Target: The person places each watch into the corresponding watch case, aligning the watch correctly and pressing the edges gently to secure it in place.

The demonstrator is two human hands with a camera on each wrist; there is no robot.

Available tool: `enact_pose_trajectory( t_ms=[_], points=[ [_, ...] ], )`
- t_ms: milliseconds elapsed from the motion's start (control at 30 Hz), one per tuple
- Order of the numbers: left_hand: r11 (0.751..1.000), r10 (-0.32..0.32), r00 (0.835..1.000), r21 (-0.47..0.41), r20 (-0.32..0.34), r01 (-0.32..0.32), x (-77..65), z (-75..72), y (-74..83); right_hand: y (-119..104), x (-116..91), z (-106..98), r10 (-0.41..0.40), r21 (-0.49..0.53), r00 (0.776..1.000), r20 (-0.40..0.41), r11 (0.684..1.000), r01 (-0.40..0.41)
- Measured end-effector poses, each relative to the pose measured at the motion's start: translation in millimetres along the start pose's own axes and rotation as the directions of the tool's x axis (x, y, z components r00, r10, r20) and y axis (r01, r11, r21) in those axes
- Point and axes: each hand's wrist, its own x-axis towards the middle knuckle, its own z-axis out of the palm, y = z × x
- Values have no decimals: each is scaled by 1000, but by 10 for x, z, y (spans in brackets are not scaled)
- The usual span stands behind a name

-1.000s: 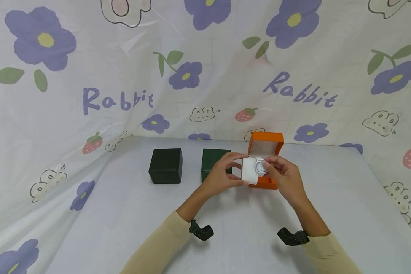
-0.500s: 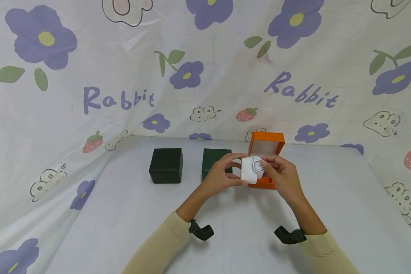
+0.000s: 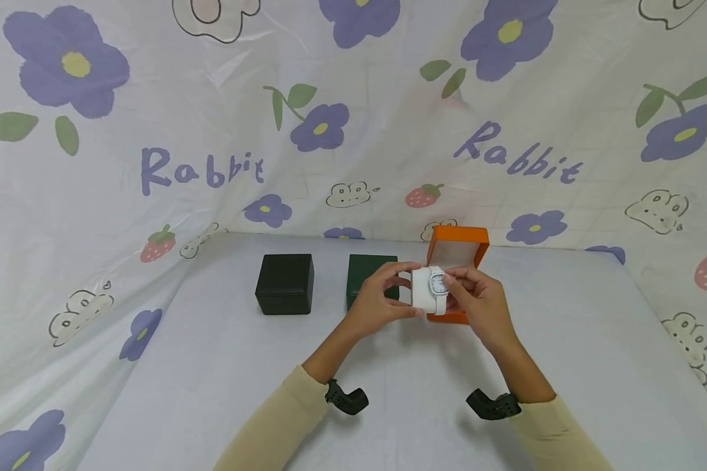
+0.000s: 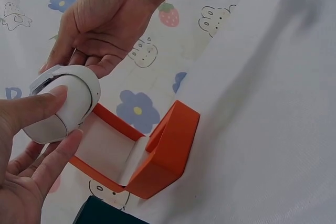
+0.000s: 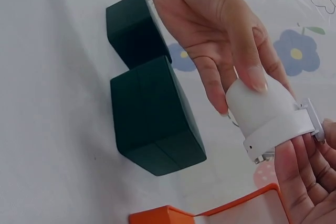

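Observation:
A white watch cushion [image 3: 421, 292] is held up above the table by my left hand [image 3: 378, 296], thumb on one side and fingers on the other. Around the cushion's right part sits a white wristwatch [image 3: 438, 283], its dial facing up toward the head camera. My right hand [image 3: 484, 306] pinches the watch at its case. In the right wrist view the strap [image 5: 278, 129] wraps the cushion's end, with right fingers [image 5: 300, 166] under it. Just behind the hands stands an orange watch box [image 3: 459, 235], lid raised, partly hidden by them.
A dark green box [image 3: 370, 267], lid closed, stands left of the orange one, partly behind my left hand. Farther left is a closed black box [image 3: 284, 282]. A white cloth [image 3: 212, 366] covers the table, and a flowered curtain [image 3: 389, 144] hangs behind.
The watch has slid left along the cushion, from its right end farther onto it. My right hand has moved left with it; the left hand has shifted only slightly.

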Motion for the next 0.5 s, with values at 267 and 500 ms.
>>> enact_pose_trajectory(
  t_ms=[267, 500],
  points=[
    [1000, -17, 1000, 25, -10, 17, -6, -15, 4, 10, -3, 37, 3, -11, 1000, -15, 1000, -3],
    [999, -32, 999, 14, 19, 32, -28, -71, 39, 22, -24, 34, -17, -45, 1000, -21, 999, 16]
  ],
)
